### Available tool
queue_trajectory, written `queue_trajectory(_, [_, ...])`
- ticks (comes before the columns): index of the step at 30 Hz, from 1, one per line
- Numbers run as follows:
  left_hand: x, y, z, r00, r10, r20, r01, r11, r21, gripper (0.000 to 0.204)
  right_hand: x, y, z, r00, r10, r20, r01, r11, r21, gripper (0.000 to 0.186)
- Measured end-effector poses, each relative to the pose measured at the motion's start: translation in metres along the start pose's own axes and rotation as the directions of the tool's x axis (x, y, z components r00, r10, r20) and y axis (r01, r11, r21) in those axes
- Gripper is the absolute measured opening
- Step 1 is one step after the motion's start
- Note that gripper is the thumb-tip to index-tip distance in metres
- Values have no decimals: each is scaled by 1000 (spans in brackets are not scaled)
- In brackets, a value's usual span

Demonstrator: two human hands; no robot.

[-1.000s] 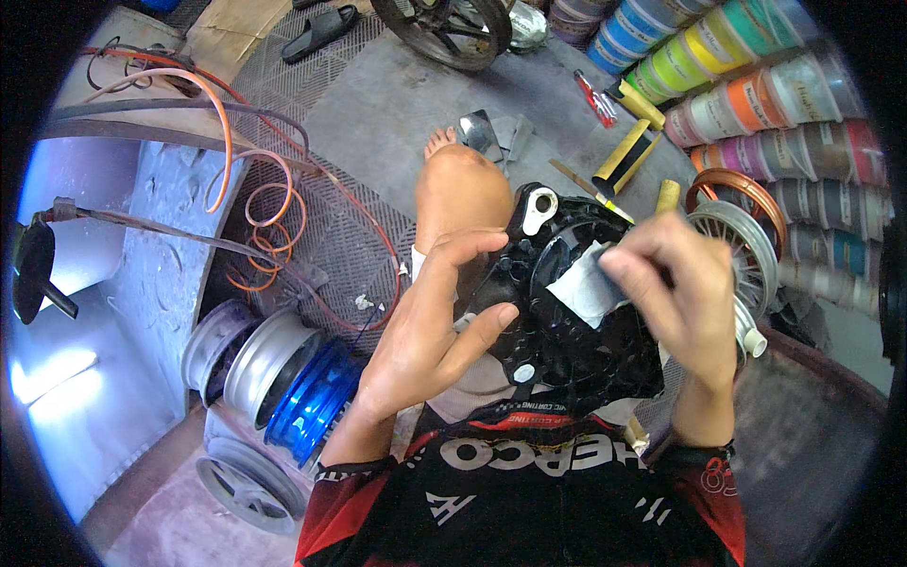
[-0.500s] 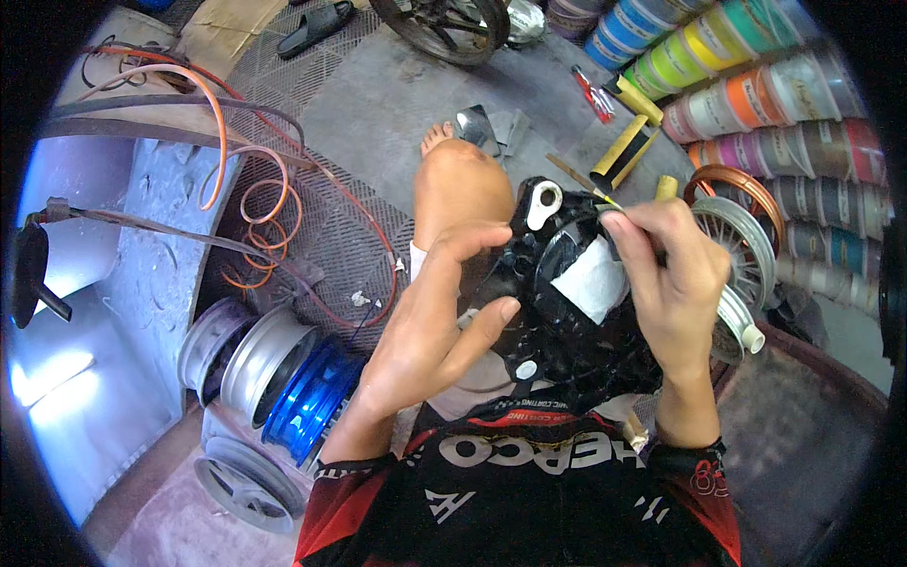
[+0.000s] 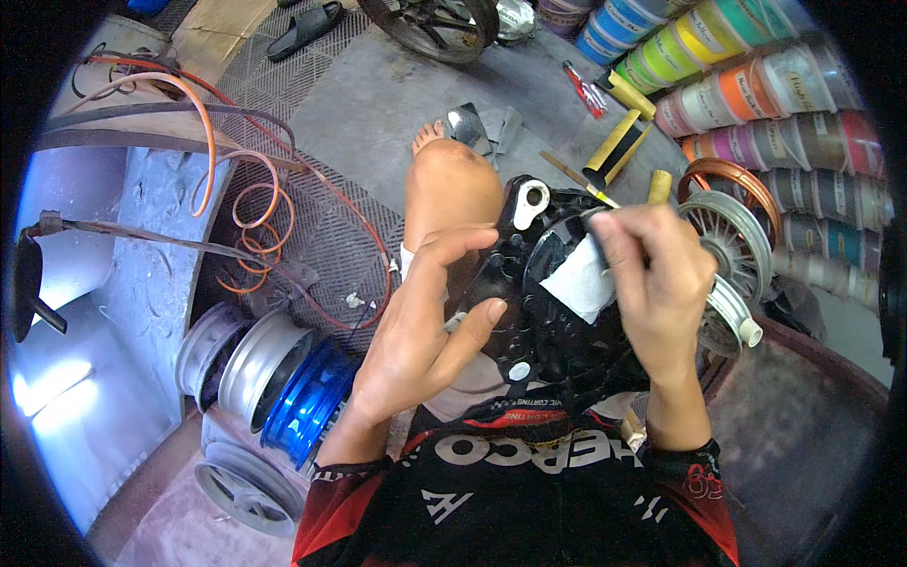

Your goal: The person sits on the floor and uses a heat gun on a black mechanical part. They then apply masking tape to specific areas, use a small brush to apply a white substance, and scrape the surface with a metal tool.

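A glossy black metal part (image 3: 515, 326), seemingly a casing, rests across my lap; its upper corner has a bare pale lug with a hole (image 3: 532, 200). A white paper-like patch (image 3: 576, 283) lies on its round black face. My right hand (image 3: 657, 274) is over the part's right side, thumb and fingertips pinched together at the edge of the patch. Something dark shows at those fingertips, too small to name. At the part's left side is my left hand (image 3: 425, 317), thumb and forefinger held wide apart with nothing visible between them.
Left of me stand silver and blue wheel rims (image 3: 307, 402) and a coiled orange hose (image 3: 260, 203). Stacked tubs (image 3: 756, 85) of many colours fill the far right. Wheels (image 3: 732, 246), a yellow tube (image 3: 614, 151) and a slim tool (image 3: 572, 175) lie beyond my right hand.
My right hand has shifted slightly down and its fingers have curled in more. The left hand keeps its pose. The whole view has drifted a little.
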State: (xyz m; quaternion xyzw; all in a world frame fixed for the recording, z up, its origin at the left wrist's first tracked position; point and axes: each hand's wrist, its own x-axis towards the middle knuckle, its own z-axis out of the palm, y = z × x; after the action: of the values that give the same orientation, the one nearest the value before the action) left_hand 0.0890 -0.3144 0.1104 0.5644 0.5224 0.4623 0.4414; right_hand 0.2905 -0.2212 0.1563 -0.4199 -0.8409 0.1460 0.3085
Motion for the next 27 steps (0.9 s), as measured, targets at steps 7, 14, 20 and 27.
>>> queue_trajectory(7, [-1, -3, 0, 1000, 7, 3, -7, 1000, -2, 51, 5, -9, 0, 996, -61, 64, 60, 998, 23, 16])
queue_trajectory(14, [-5, -7, 0, 1000, -1, -8, 1, 1000, -15, 52, -7, -14, -2, 997, 30, 65, -37, 992, 122, 15])
queue_trajectory(20, [-1, -5, 0, 1000, 13, 10, -13, 1000, -5, 52, -3, -11, -6, 993, 117, -28, -114, 989, 97, 16])
queue_trajectory(27, [0, -2, -1, 1000, 10, 6, -10, 1000, -1, 52, 4, -3, -1, 997, 71, -41, -73, 996, -48, 18])
